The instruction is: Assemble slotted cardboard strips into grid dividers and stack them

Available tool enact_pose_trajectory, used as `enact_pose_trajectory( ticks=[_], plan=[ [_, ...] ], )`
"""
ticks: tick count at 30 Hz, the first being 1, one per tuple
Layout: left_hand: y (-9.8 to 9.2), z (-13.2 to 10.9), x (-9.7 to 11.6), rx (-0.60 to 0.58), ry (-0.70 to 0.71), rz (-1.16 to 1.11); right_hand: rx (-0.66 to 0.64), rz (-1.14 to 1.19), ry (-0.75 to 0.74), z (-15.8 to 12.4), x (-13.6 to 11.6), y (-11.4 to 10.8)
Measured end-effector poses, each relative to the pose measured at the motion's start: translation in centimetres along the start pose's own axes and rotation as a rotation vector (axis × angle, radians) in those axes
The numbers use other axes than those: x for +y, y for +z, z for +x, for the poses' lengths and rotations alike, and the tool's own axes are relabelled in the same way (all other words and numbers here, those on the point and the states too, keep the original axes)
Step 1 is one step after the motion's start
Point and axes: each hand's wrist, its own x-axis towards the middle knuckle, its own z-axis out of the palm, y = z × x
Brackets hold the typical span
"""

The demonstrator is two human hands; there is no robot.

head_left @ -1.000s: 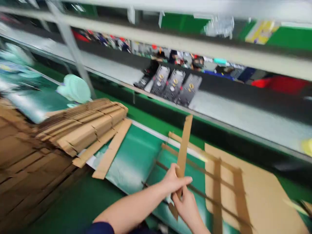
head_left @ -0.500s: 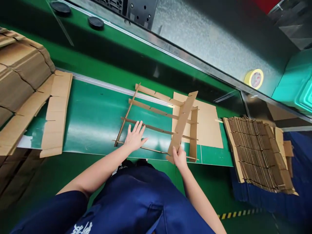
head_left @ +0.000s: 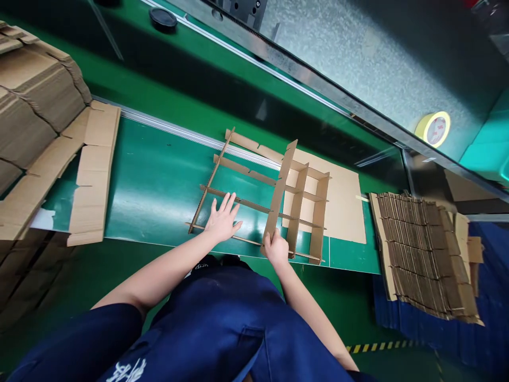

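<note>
A cardboard divider grid (head_left: 295,217) of long strips crossed by shorter ones lies on the green table (head_left: 151,185). One cross strip stands at its left end and two at its right. My right hand (head_left: 277,248) grips the near end of another slotted cardboard strip (head_left: 279,185), which lies across the long strips left of those two. My left hand (head_left: 223,218) is spread with fingers apart over the left part of the grid, its fingertips at a long strip. A flat cardboard sheet (head_left: 345,204) lies partly under the grid's right end.
Stacked cardboard strips (head_left: 43,95) fill the left side, with a loose slotted piece (head_left: 92,172) beside them. A bundle of strips (head_left: 421,254) sits at right. Yellow tape (head_left: 433,129) rests on a metal shelf (head_left: 358,58) behind.
My right hand has moved left with the held strip. A second cross strip now stands in the grid's right part, where the held strip was before. My left hand stays spread over the grid.
</note>
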Motion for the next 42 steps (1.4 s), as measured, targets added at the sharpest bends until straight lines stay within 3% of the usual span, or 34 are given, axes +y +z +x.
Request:
enact_pose_trajectory(
  ticks=[4,12,20,22,24,26,28,32,36,42],
  plan=[
    [-0.1,0.0,0.1,0.015,0.005,0.001,0.02,-0.117,0.041,0.0,-0.8,0.6],
    [-0.3,0.0,0.2,0.011,-0.001,-0.003,-0.049,-0.134,0.128,-0.3,-1.1,0.7],
    [-0.5,-0.2,0.3,0.034,-0.005,-0.05,-0.243,-0.066,0.099,1.3,-1.6,0.4],
    [-0.4,-0.2,0.3,0.046,-0.009,-0.066,-0.167,-0.049,0.089,1.5,-1.3,0.0],
    [-0.3,-0.2,0.3,0.05,-0.007,-0.076,0.037,-0.012,0.035,2.3,-1.2,-0.7],
    [-0.3,-0.2,0.3,0.049,-0.005,-0.072,0.257,0.03,-0.067,4.2,-1.5,-1.7],
    [-0.4,-0.3,0.3,0.048,-0.01,-0.063,0.357,0.046,-0.152,7.1,-2.1,-2.5],
    [-0.5,-0.4,0.5,0.039,-0.013,-0.048,0.253,0.022,-0.185,12.5,-3.2,-2.6],
    [-0.4,-0.4,0.6,0.044,-0.018,-0.043,0.126,-0.009,-0.166,14.3,-3.0,-1.8],
    [-0.2,0.0,0.4,0.065,-0.015,-0.081,0.344,-0.011,-0.202,15.0,-2.9,-2.6]
  ],
)
